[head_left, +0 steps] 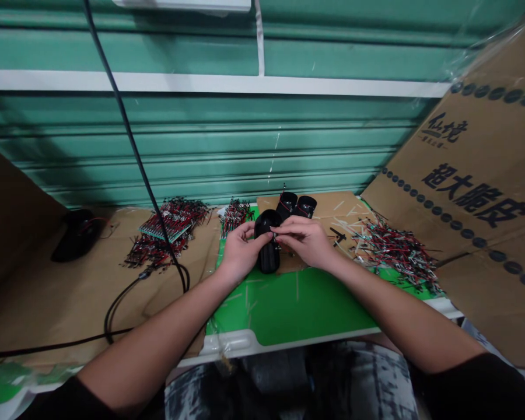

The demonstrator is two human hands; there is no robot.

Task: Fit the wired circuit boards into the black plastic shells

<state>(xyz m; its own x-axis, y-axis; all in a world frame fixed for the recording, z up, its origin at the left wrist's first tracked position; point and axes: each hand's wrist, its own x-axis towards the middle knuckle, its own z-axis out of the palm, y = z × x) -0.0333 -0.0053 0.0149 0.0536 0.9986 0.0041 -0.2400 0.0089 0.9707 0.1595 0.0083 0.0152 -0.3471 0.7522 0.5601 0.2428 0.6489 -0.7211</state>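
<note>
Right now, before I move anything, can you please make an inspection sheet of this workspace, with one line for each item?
surface: green cutting mat lying with brown cardboard sheet on the bench.
job's things: black cylindrical casing held between both hands; two more black casings just behind it.
clutter: piles of red-and-black wires on both sides; pale offcuts; small black part.
grippers: left hand grips the casing; right hand has fingertips at its top.
cables: black cable runs down and loops on the cardboard.
surroundings: green corrugated shutter; printed cardboard panel at right.
</note>
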